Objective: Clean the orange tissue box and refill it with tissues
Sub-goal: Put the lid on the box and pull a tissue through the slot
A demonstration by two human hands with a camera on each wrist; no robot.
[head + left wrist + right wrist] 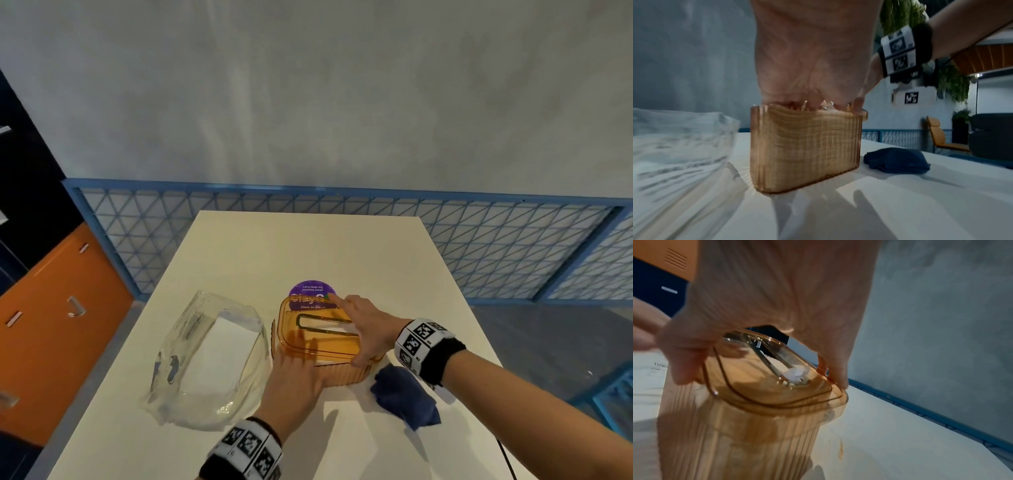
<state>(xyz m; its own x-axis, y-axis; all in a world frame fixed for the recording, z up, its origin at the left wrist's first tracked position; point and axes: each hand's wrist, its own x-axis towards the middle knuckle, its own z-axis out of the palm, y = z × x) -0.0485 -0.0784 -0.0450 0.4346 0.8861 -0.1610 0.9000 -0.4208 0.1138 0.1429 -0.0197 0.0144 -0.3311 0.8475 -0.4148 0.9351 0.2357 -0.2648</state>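
While the lid point(317, 337) is gripped at its right edge by the right hand point(371, 330), the box point(337, 371) is braced on the desk point(342, 240) by the left hand point(294, 380), fingers spread; its long axis runs left-right.

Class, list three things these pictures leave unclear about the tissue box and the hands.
- Head view: purple sticker partly behind the box's lid; small print unreadable.
- Left wrist view: left hand hides the lid; box blurred.
- Right wrist view: tissues' amount, orange walls obscure.
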